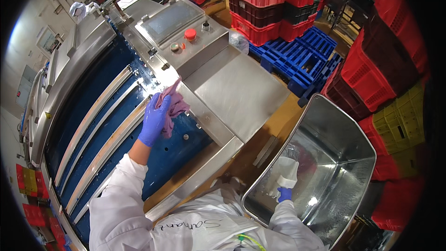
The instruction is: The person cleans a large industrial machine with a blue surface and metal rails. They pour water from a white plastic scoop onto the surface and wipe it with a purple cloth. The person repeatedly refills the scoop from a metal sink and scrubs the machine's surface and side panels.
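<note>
My left hand (pixel 153 120), in a blue-violet glove, grips a crumpled mauve cloth (pixel 173 106). Both are at the near right end of the pale bars (pixel 111 136) on the blue bed (pixel 179 146) of a stainless-steel machine. Close to the cloth, the steel edge shines wet and carries small white specks. Low inside a deep steel tub (pixel 343 139), my gloved right hand (pixel 284 194) holds a white scoop (pixel 287 173) by its handle end. Something clear and wet lies around the scoop, but I cannot tell what it is.
A control panel (pixel 170 21) with a red knob (pixel 190 34) tops the machine. Blue pallets (pixel 299 55) and stacked red crates (pixel 256 24) stand beyond. More crates (pixel 369 66) rise close behind the tub. Another person (pixel 79 11) in white is at the far left.
</note>
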The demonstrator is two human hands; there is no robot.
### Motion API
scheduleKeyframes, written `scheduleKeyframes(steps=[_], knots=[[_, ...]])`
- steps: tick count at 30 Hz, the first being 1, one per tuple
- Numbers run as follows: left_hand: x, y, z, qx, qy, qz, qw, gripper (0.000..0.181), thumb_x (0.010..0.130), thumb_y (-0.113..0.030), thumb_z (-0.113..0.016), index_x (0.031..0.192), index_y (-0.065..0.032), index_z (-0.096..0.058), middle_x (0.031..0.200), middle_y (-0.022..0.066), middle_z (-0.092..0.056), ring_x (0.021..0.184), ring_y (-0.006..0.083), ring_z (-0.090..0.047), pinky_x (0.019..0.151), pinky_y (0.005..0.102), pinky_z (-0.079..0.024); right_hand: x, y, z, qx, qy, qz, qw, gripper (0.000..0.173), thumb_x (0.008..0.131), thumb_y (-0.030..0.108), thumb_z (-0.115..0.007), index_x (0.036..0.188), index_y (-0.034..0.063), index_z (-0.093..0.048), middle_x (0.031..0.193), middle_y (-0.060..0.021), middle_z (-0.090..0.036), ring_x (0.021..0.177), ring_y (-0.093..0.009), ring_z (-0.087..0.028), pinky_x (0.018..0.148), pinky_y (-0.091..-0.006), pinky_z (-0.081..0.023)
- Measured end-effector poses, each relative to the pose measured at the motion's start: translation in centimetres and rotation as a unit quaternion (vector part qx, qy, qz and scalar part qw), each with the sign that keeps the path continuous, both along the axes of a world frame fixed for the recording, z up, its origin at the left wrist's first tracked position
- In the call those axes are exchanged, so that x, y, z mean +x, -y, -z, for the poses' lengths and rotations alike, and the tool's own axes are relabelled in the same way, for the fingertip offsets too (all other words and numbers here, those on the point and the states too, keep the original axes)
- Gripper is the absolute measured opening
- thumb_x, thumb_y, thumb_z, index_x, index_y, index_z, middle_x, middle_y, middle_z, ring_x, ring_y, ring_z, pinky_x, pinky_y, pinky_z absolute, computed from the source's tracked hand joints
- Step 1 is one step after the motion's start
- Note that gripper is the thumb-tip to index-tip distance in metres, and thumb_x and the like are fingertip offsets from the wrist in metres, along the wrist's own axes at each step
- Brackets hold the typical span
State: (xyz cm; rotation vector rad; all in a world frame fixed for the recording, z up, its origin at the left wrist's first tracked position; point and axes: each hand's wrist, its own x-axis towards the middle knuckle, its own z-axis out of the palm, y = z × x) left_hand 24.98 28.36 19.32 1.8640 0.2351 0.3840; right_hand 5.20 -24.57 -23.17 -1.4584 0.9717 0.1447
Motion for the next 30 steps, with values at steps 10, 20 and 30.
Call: scheduleKeyframes(steps=[10, 20, 30], knots=[[14.3, 4.0, -4.6, 0.538, 0.314, 0.101, 0.776, 0.049, 0.073, -0.009, -0.063, 0.121, -0.0127, -0.057, 0.107, 0.0087, -0.060, 0.101, 0.0285, -0.057, 0.086, 0.0412, -0.045, -1.0, -2.8, -20.3, -0.038, 0.141, 0.080, 0.986, 0.038, 0.067, 0.000, -0.067, 0.104, 0.0029, -0.057, 0.096, -0.0093, -0.058, 0.090, -0.025, -0.054, 0.082, -0.0368, -0.042], [20.1, 4.9, -0.2, 0.661, 0.129, 0.141, 0.725, 0.044, 0.091, -0.020, -0.048, 0.131, -0.0037, -0.047, 0.136, 0.0217, -0.042, 0.127, 0.0384, -0.040, 0.109, 0.0477, -0.028, 0.6, -6.3, -30.2, -0.026, 0.213, 0.094, 0.972, 0.046, 0.071, -0.003, -0.066, 0.116, 0.0011, -0.055, 0.111, -0.0054, -0.059, 0.102, -0.020, -0.054, 0.091, -0.0319, -0.040], [29.6, 8.2, 6.4, 0.154, 0.155, 0.075, 0.973, 0.031, 0.096, -0.021, -0.046, 0.116, -0.0005, -0.056, 0.111, 0.0143, -0.061, 0.104, 0.0238, -0.058, 0.091, 0.0358, -0.044, 5.9, -7.6, -31.8, -0.031, 0.252, 0.115, 0.960, 0.045, 0.073, -0.004, -0.068, 0.116, 0.0014, -0.055, 0.109, -0.0059, -0.060, 0.101, -0.019, -0.056, 0.087, -0.0308, -0.042]])
